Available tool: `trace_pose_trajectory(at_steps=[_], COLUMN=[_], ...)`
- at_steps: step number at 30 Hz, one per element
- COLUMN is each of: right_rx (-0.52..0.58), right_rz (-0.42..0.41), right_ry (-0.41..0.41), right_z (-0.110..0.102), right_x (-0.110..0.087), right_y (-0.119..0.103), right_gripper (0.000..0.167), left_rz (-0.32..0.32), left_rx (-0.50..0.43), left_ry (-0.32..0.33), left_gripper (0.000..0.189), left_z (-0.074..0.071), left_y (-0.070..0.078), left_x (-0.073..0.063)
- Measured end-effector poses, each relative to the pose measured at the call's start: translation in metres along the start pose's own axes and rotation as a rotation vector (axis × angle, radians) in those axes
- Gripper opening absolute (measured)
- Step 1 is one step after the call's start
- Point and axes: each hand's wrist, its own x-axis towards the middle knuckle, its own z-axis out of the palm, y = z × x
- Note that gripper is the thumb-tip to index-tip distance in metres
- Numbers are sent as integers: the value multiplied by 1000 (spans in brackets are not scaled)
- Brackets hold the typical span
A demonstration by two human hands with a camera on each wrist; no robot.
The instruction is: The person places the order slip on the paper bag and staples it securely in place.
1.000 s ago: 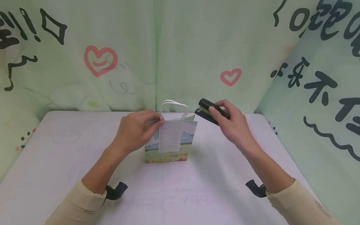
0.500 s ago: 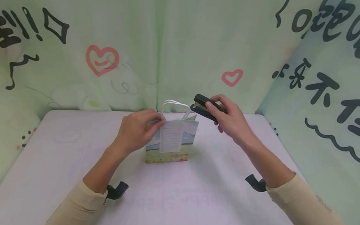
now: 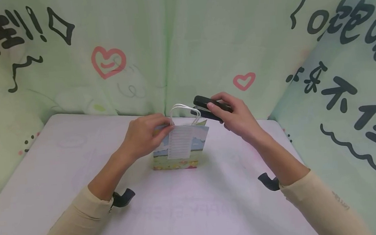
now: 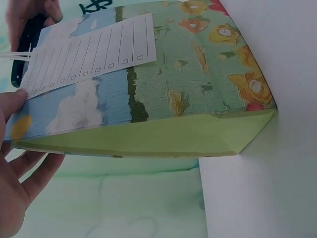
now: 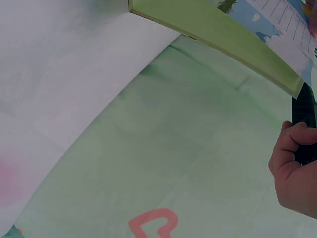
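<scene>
A small paper gift bag (image 3: 200, 143) painted with sky and flowers stands upright on the table. Against its front lies a white checklist slip (image 3: 179, 143), lined with small boxes. My left hand (image 3: 146, 133) pinches the slip's top corner against the bag's upper rim, thumb in front and fingers behind. White cord handles (image 3: 181, 105) loop up from the bag. My right hand (image 3: 238, 114) grips a black stapler (image 3: 203, 102), its mouth parted and pointing left, overlapping the handles' right side in the head view. In the right wrist view the stapler (image 5: 303, 106) is at the bag's top corner.
A white table (image 3: 117, 228) bears the bag near its back edge. Pale green curtains (image 3: 195, 40) with hearts and black lettering hang behind and at both sides. Dark curved wrist mounts (image 3: 124, 197) stick out below both sleeves.
My right hand has carried the stapler left and slightly up, from beside the bag to its handles. My left hand keeps its pinch on the slip and bag.
</scene>
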Motion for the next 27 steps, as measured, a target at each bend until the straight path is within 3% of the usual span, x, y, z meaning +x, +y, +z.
trace_pose_trajectory(at_steps=[7, 21, 27], right_rx=[43, 137, 49], right_rz=[-43, 4, 3], right_ry=[-36, -145, -199], right_z=[-2, -8, -12], right_x=[4, 15, 22], right_y=[-2, -12, -17], right_gripper=[35, 35, 37], left_rz=[1, -8, -6], left_rx=[-3, 1, -2], left_ry=[-2, 3, 5], left_gripper=[14, 12, 12], left_z=[0, -1, 0], left_y=[1, 2, 1], left_x=[0, -1, 0])
